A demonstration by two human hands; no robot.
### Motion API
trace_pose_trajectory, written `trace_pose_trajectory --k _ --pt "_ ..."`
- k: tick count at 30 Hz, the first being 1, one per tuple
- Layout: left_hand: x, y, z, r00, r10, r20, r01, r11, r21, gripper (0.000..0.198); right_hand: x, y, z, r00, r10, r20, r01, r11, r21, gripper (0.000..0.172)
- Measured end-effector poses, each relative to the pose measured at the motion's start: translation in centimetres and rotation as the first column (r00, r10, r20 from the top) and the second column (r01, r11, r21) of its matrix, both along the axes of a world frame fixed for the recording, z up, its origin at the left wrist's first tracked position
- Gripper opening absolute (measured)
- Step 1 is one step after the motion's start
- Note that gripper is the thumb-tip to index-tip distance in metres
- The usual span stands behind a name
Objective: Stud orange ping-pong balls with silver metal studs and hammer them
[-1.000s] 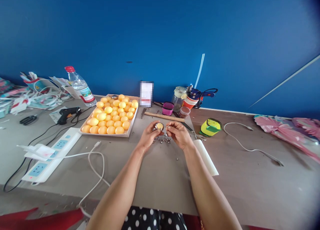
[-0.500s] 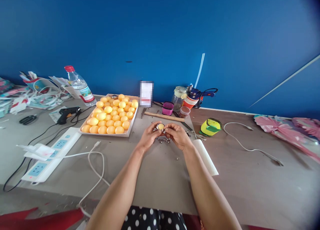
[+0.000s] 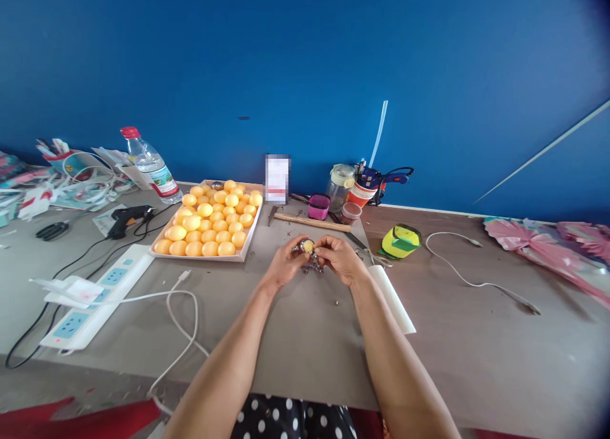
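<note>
My left hand (image 3: 284, 262) is closed on a small round piece (image 3: 309, 246), yellow in the middle with a dark, shiny silvery rim. The fingertips of my right hand (image 3: 339, 258) pinch at its right side; whether they hold a separate small part is too small to tell. Just below the fingers, several small shiny metal bits (image 3: 315, 269) lie on the grey tabletop. One more bit (image 3: 337, 303) sits nearer to me. A hammer with a wooden handle (image 3: 312, 222) lies behind both hands.
Left of my hands stands a shallow box (image 3: 252, 236) of orange balls (image 3: 208, 236). A power strip (image 3: 102, 293), cables and a water bottle (image 3: 152, 169) are further left. Behind are a pink container (image 3: 319, 206) and a glass jar (image 3: 341, 185); a yellow-green container (image 3: 401, 241) stands right.
The round piece has turned slightly between my fingers, and its silvery side shows more. Both hands stay nearly in place, and the view has shifted a little.
</note>
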State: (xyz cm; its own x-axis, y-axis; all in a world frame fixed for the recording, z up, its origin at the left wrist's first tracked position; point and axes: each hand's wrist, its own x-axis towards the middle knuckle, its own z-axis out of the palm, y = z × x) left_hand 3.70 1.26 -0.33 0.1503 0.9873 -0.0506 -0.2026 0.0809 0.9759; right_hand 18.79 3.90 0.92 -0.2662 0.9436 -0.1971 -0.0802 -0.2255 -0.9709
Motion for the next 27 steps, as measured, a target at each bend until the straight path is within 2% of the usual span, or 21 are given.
trace_pose_trajectory --k 7,11,13,15,17,19,21,24,27 --pt "0.1 0.0 -0.1 1.000 -0.008 -0.006 0.008 1.000 0.027 0.052 -0.2 0.0 -0.4 1.000 0.002 0.021 -0.003 0.999 0.044 0.019" --pt "0.1 0.1 -0.4 0.999 0.010 0.034 -0.011 1.000 0.018 0.050 0.2 0.5 -0.8 0.999 0.001 -0.038 0.000 1.000 0.024 0.024" --pt "-0.1 0.4 -0.8 0.996 0.030 0.088 -0.030 1.000 0.007 0.050 0.7 1.0 -1.2 0.998 -0.045 -0.032 0.047 0.998 0.052 0.022" --pt "-0.4 0.8 -1.1 0.974 0.118 0.195 -0.117 0.993 -0.016 0.047 1.3 1.5 -1.7 0.984 -0.146 0.106 0.131 0.982 0.140 0.019" --pt "-0.5 1.0 -1.3 0.938 0.169 0.301 -0.167 0.985 -0.034 0.046 1.7 2.0 -2.2 0.917 -0.207 0.340 0.121 0.959 0.258 0.017" --pt "-0.6 1.1 -1.3 0.913 0.192 0.360 -0.186 0.981 -0.051 0.045 1.9 2.1 -2.7 0.818 -0.205 0.538 0.010 0.939 0.343 0.018" --pt "-0.6 1.1 -1.1 0.906 0.193 0.377 -0.183 0.981 -0.062 0.045 1.7 2.0 -3.1 0.717 -0.171 0.676 -0.129 0.920 0.369 0.021" --pt "-0.5 0.9 -0.8 0.909 0.173 0.380 -0.163 0.985 -0.061 0.044 1.2 1.7 -3.4 0.603 -0.133 0.787 -0.271 0.893 0.358 0.023" --pt "-0.5 0.9 -0.9 0.916 0.168 0.364 -0.157 0.986 -0.059 0.044 0.9 1.4 -3.5 0.549 -0.137 0.824 -0.301 0.888 0.348 0.017"
